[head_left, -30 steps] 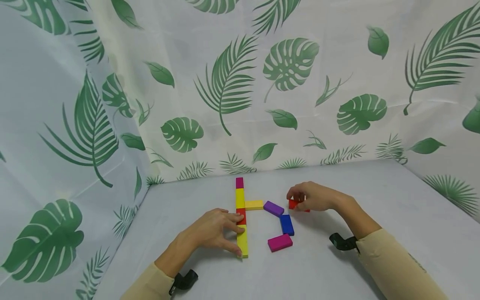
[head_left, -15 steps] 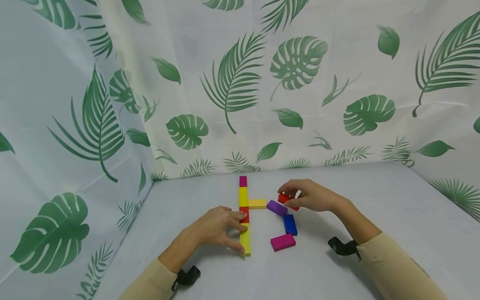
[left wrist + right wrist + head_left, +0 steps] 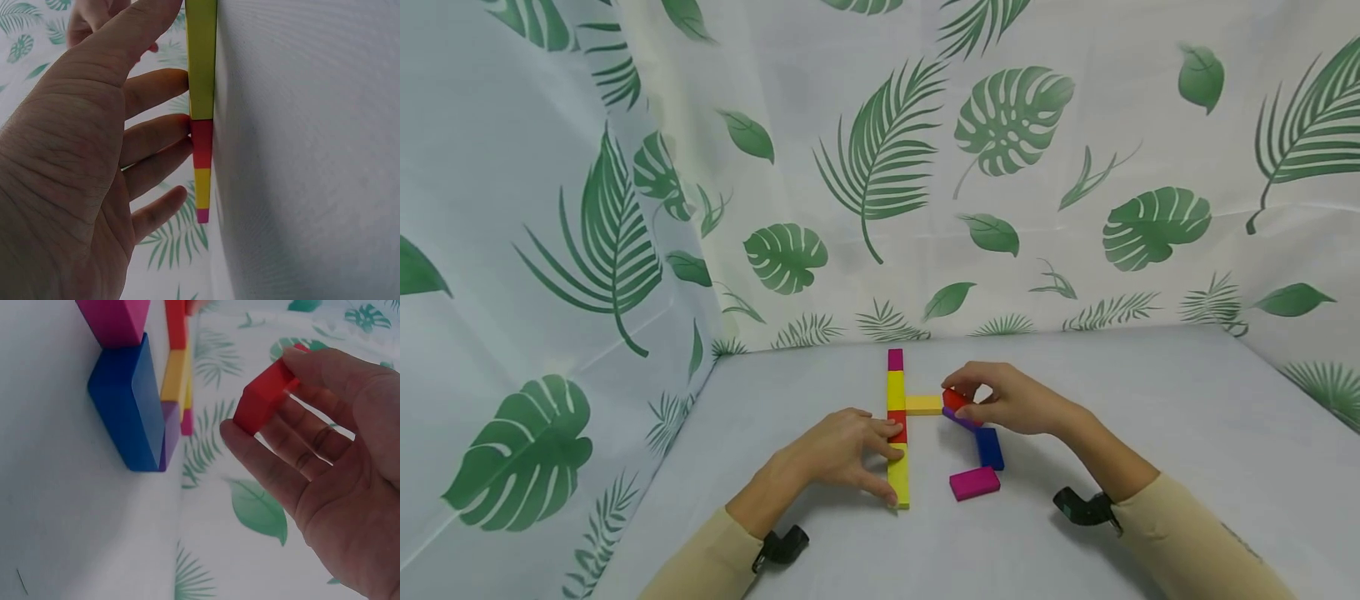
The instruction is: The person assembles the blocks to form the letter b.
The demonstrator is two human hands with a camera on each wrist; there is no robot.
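Observation:
My left hand [image 3: 838,450] lies along the left side of a straight row of wooden blocks, its relaxed fingertips touching the red block [image 3: 899,417] and the near yellow block [image 3: 898,477]. In the left wrist view the hand [image 3: 69,144] has its fingers spread against the row. With thumb and fingers, my right hand [image 3: 1018,402] pinches another red block [image 3: 953,397]. The right wrist view has this held red block [image 3: 259,400] raised off the table. From the head it partly covers the purple block [image 3: 958,418], which meets the blue block [image 3: 990,448].
A far yellow block [image 3: 896,390] and a small magenta block [image 3: 895,360] continue the row. From it a light orange block [image 3: 923,405] juts right. A larger magenta block [image 3: 974,483] lies by the blue one. Leaf-printed curtains [image 3: 910,192] border the white table [image 3: 820,542].
My right hand has carried the red block left, from the right of the purple block to above it. My left hand has stayed at the row. The head view has shifted slightly.

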